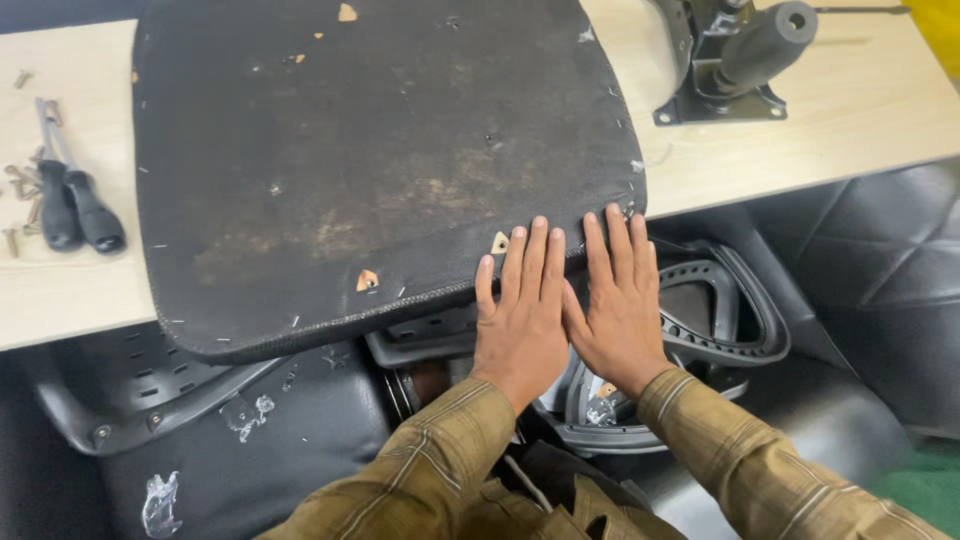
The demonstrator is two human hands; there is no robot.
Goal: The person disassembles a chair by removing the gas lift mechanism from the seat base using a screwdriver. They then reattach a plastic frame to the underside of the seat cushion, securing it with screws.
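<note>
The upturned seat cushion [380,160], black fabric worn brown in patches and stapled along its rim, lies on the pale table [860,110], overhanging the edge. Left hand [520,310] and right hand [620,300] press flat, fingers outstretched, gripping nothing.

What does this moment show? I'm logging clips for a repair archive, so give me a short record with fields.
surface: light wooden table
main item: upturned black seat cushion, stapled fabric underside, overhanging the near edge
left hand: flat on the cushion's near edge
right hand: flat beside it, thumbs touching
tools: two black-handled screwdrivers, loose screws
other parts: metal chair mechanism, black plastic armrest
</note>
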